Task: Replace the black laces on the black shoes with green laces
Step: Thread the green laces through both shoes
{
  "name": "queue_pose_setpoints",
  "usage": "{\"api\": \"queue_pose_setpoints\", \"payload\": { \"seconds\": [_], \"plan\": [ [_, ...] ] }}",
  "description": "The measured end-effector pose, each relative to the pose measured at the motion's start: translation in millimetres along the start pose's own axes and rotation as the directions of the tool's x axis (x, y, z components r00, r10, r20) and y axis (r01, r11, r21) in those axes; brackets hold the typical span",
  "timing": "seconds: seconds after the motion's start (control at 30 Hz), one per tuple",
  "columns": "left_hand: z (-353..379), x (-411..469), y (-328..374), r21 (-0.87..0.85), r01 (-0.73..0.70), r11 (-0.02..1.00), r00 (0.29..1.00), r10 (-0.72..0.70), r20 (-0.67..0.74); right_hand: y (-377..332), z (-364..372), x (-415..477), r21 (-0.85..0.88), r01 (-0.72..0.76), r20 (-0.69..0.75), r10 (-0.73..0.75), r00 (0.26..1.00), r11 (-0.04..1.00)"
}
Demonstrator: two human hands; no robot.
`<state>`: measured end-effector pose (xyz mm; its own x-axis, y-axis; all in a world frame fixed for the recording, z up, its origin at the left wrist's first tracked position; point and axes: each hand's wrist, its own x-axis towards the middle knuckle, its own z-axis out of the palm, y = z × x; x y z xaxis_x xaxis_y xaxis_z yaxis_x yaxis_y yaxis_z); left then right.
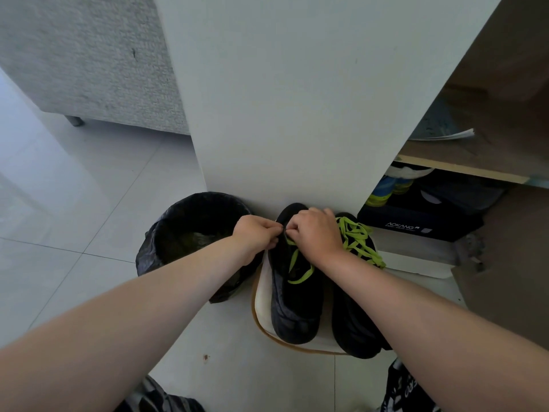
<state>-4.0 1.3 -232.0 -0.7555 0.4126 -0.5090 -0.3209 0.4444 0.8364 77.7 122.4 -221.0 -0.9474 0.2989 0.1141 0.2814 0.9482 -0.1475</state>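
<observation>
**Hands pinch at the lacing of one black shoe**

The left hand and right hand meet, fingers curled, at the far end of the first black shoe. The right hand pinches the green lace; the left hand pinches the shoe's edge beside it. This lace trails loosely down the shoe. The second black shoe lies just beside it, its own green lace threaded in loose crossings. Both shoes rest on a white cushion. A black-lined bin stands to the left and a dark shoebox to the right.

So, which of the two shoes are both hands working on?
The shoe beside the black bin; the other shoe just has green lace heaped on top.
</observation>
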Motion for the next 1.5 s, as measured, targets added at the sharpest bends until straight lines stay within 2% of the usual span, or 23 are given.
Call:
{"api": "queue_pose_setpoints", "payload": {
  "seconds": [0.17,0.27,0.4,0.5,0.67,0.73,0.83,0.9,0.93,0.97,1.0,1.03,1.07,1.1,1.17,1.23,1.27,1.3,1.37,1.4,1.43,1.47,1.5],
  "plan": [
    [-4,2,11,0.168,-0.034,0.985,0.998,0.024,0.061,4,-10,7,0.019,0.017,0.066,-0.019,0.998,1.000],
    [-4,-1,21,0.235,-0.047,0.971,0.995,0.025,0.092,11,-15,11,0.146,-0.104,0.134,0.085,0.987,0.984],
    [-10,-6,28,0.193,-0.062,0.979,0.998,0.057,0.033,27,-23,11,0.259,-0.224,0.396,0.108,0.912,0.940],
    [-12,-7,33,0.136,0.002,0.991,1.000,-0.004,0.015,34,-32,13,0.253,-0.214,0.489,0.066,0.870,0.944],
    [-20,-5,40,-0.024,0.172,0.985,0.979,-0.168,0.115,43,-35,12,0.217,-0.222,0.571,0.060,0.818,0.951],
    [-22,-3,40,-0.177,0.170,0.969,0.984,-0.158,0.079,46,-38,11,0.220,-0.225,0.598,0.050,0.800,0.949],
    [-26,-4,46,-0.500,0.146,0.854,0.988,-0.151,0.031,45,-44,11,0.150,-0.198,0.658,0.051,0.751,0.969],
    [-33,-1,50,-0.590,0.089,0.802,0.989,-0.140,-0.041,42,-46,10,0.080,-0.177,0.673,0.078,0.736,0.981],
    [-39,0,53,-0.568,0.045,0.822,0.991,-0.109,-0.081,41,-47,10,0.057,-0.173,0.671,0.091,0.736,0.983],
    [-48,-1,56,-0.412,-0.041,0.910,0.989,-0.022,-0.148,39,-49,9,0.040,-0.171,0.666,0.101,0.739,0.984],
    [-57,3,58,-0.048,-0.173,0.984,0.962,0.159,-0.221,38,-50,9,0.028,-0.169,0.659,0.109,0.744,0.985],
    [-66,5,59,0.372,-0.287,0.883,0.901,0.381,-0.207,36,-50,8,0.016,-0.168,0.650,0.118,0.751,0.986],
    [-74,7,58,0.651,-0.373,0.661,0.839,0.540,-0.067,35,-51,8,0.006,-0.168,0.643,0.125,0.755,0.986],
    [-79,9,58,0.794,-0.403,0.456,0.817,0.570,0.087,34,-52,8,-0.001,-0.169,0.639,0.131,0.758,0.986],
    [-81,6,60,0.908,-0.375,0.189,0.862,0.431,0.267,32,-51,9,-0.004,-0.173,0.639,0.136,0.757,0.985],
    [-76,0,64,0.944,-0.328,-0.034,0.914,0.243,0.326,31,-50,9,-0.004,-0.178,0.639,0.139,0.756,0.984],
    [-74,-3,65,0.944,-0.327,-0.029,0.923,0.203,0.326,31,-50,9,-0.006,-0.180,0.640,0.142,0.755,0.984],
    [-73,-4,67,0.940,-0.330,0.085,0.928,0.210,0.307,31,-51,8,-0.012,-0.178,0.639,0.145,0.755,0.984],
    [-81,3,67,0.809,-0.285,0.514,0.942,0.305,0.138,29,-53,8,-0.029,-0.166,0.637,0.146,0.757,0.986],
    [-88,7,68,0.621,-0.222,0.752,0.946,0.320,-0.048,27,-54,8,-0.036,-0.160,0.638,0.146,0.756,0.986],
    [-96,11,69,0.351,-0.181,0.919,0.923,0.282,-0.262,27,-54,8,-0.041,-0.155,0.638,0.146,0.756,0.987],
    [-103,10,70,0.079,-0.182,0.980,0.880,0.199,-0.432,26,-54,8,-0.045,-0.151,0.638,0.145,0.756,0.987],
    [-109,7,70,-0.141,-0.193,0.971,0.849,0.093,-0.520,25,-54,8,-0.049,-0.149,0.638,0.146,0.756,0.988]
  ]
}}
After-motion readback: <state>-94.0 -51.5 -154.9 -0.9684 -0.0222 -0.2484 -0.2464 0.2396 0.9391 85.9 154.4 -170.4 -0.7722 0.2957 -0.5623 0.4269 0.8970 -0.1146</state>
